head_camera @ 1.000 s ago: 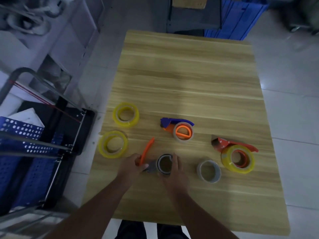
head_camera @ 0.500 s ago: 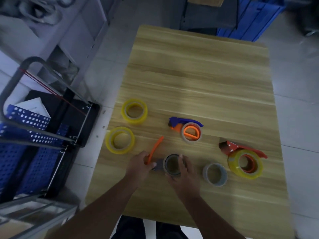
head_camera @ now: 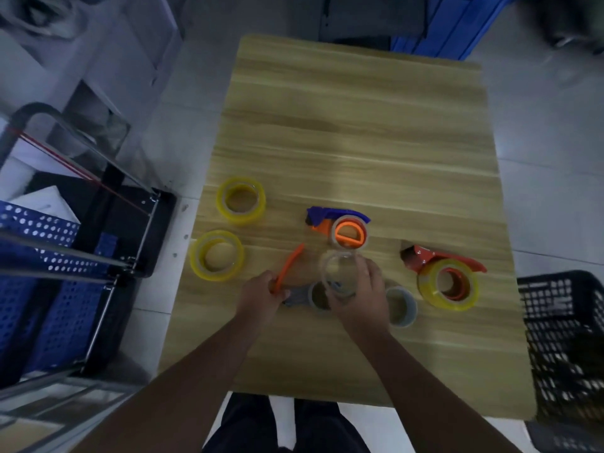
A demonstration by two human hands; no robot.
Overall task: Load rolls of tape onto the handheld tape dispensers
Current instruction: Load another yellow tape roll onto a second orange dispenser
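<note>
My left hand (head_camera: 264, 295) grips the orange handle of a grey tape dispenser (head_camera: 295, 294) lying near the table's front. My right hand (head_camera: 359, 294) holds a clear tape roll (head_camera: 336, 273) lifted just above that dispenser's hub. A blue and orange dispenser (head_camera: 340, 223) with a roll on it lies in the middle. At the right lies a red dispenser (head_camera: 441, 261) carrying a yellow roll (head_camera: 447, 284). A grey roll (head_camera: 401, 305) sits beside my right hand. Two loose yellow rolls lie at the left: yellow roll (head_camera: 241, 200) and yellow roll (head_camera: 217, 255).
The wooden table (head_camera: 359, 132) stretches away from me. A metal cart with blue perforated crates (head_camera: 39, 263) stands at the left. A black mesh basket (head_camera: 568, 348) stands at the right. Blue crates (head_camera: 434, 24) sit beyond the table's far end.
My right hand has raised the clear roll off the grey dispenser's hub, where it sat before. My left hand keeps its hold on the orange handle. The camera has shifted.
</note>
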